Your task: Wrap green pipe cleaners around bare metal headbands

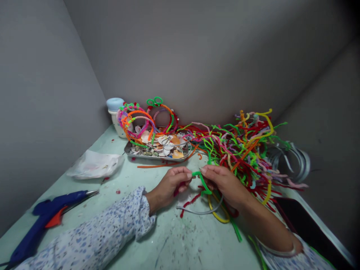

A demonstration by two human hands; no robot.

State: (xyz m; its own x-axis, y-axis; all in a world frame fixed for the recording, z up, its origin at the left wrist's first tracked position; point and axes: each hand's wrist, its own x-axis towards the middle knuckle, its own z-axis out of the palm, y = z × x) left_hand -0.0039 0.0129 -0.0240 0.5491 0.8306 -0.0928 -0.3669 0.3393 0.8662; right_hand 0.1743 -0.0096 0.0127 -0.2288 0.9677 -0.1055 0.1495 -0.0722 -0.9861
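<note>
My left hand (172,183) pinches one end of a green pipe cleaner (206,185) between thumb and fingertips. A short distance to the right, my right hand (225,184) is closed on the same pipe cleaner, thumb against finger. From there the green strand hangs in a bent zigzag. Below the hands lie a grey band (197,212) curving toward the right hand, a dark red pipe cleaner (191,204) and a yellow loop (221,217). Whether the right hand also touches the grey band is hidden.
Behind the hands stands a metal tray (157,159) of shells, with pipe-cleaner-wrapped headbands (137,112) on it. A large pile of coloured pipe cleaners (239,146) spreads right, beside grey bands (300,161) and a phone (298,217). At left are a blue glue gun (47,213), plastic bag (95,165) and lidded cup (116,116).
</note>
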